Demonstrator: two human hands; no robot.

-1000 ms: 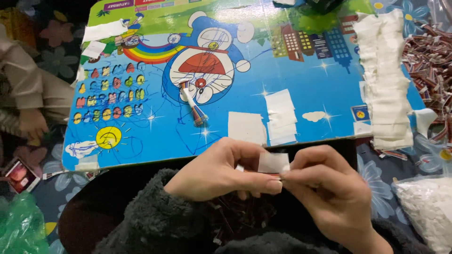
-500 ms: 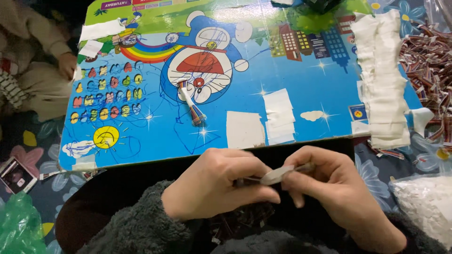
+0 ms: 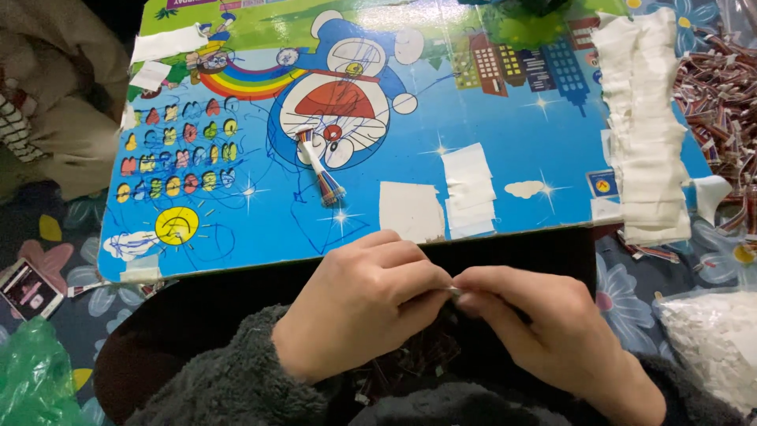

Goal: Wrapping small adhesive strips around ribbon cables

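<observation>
A green bag (image 3: 31, 379) lies at far left. On the cartoon-printed counter (image 3: 260, 229) rests a bundle of coloured wires (image 3: 318, 167). Below, the left hand (image 3: 363, 308) and right hand (image 3: 552, 339) meet, fingertips pinching a small piece (image 3: 455, 292), its white paper now rolled tight and nearly hidden.

Two hands, left (image 3: 363, 312) and right (image 3: 552, 331), are seen. One wire bundle (image 3: 319, 167) is counted on the counter (image 3: 505, 118), one phone (image 3: 30, 285) on the floor, and one green bag (image 3: 31, 379).
</observation>
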